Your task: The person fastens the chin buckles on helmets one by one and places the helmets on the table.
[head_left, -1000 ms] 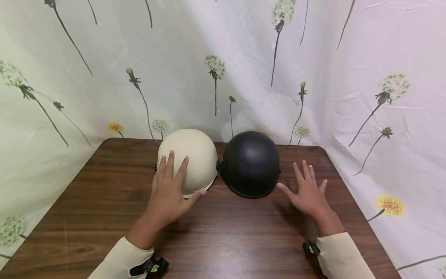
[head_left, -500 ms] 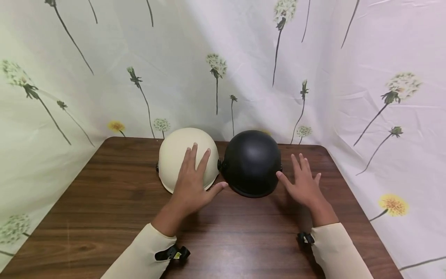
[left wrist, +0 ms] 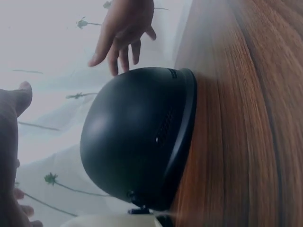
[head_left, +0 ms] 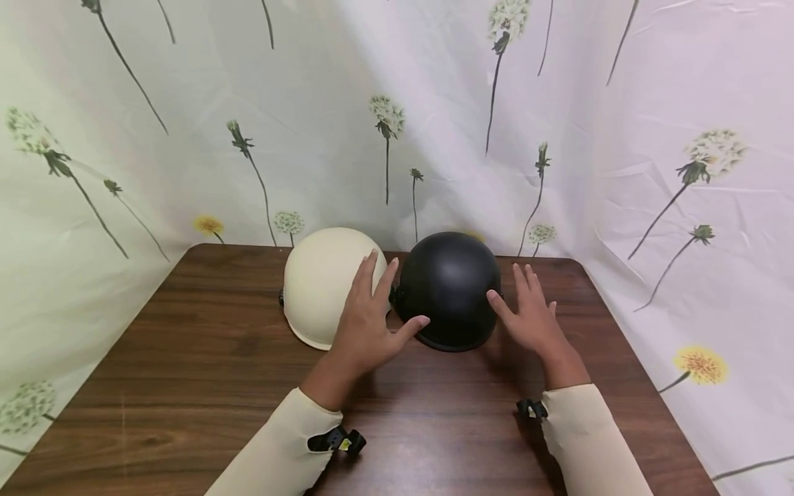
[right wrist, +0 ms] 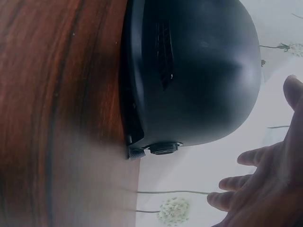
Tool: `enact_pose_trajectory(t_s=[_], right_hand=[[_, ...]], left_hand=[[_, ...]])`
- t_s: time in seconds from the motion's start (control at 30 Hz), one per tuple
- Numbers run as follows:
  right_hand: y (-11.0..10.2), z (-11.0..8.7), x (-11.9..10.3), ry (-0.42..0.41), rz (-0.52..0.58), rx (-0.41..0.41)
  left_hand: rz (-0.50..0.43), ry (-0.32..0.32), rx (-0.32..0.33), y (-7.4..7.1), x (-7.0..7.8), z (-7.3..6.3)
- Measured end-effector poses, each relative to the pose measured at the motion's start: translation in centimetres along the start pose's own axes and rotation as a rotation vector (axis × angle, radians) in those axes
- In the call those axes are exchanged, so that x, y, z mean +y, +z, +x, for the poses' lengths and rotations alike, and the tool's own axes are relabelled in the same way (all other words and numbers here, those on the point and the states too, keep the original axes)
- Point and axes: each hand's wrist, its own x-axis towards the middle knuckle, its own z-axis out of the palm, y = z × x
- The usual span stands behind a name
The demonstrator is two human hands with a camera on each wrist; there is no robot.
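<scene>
Two helmets stand side by side, dome up, toward the back of the table in the head view. On the left is the cream helmet; on the right, the black helmet, with slotted vents near its rim. My left hand, fingers spread, overlaps the cream helmet's right side, its thumb pointing at the black one's front. My right hand is beside the black helmet's right side, thumb overlapping its edge in the head view. The right wrist view shows a gap between the fingers and the black dome. Neither hand grips anything.
The dark wood table has its back edge just behind the helmets. A white cloth printed with dandelions hangs behind and along both sides. Side knobs of the two helmets sit close together between them.
My left hand has moved right, from over the cream helmet's left part toward the black helmet. The right hand has come slightly left and forward to the black helmet's side. Both helmets stay put.
</scene>
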Motion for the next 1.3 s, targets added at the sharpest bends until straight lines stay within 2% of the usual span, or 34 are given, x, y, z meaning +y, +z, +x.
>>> enact_pose_trajectory(t_s=[0.1,0.2,0.5,0.8,1.07,1.3], right_hand=[[0.0,0.3,-0.1,0.002,0.022,0.000],[0.0,0.4,-0.2,0.000,0.035,0.002],[0.5,0.9,-0.4,0.002,0.050,-0.019],[0.6,1.1,-0.2,0.003,0.097,-0.031],[0.8,0.9,-0.1,0.004,0.161,-0.066],[1.4,1.2,-0.3,-0.021,0.203,-0.087]], left_hand=[[-0.014,0.013,0.013,0.5,0.4,0.4],[-0.047,-0.005,-0.010,1.2,0.8,0.8],[-0.128,-0.152,-0.113,3.6,1.1,2.3],[-0.157,-0.212,-0.183,5.3,1.2,3.3],[-0.226,-0.256,-0.211,6.1,1.8,3.2],[-0.226,-0.298,-0.236,6.0,1.3,2.9]])
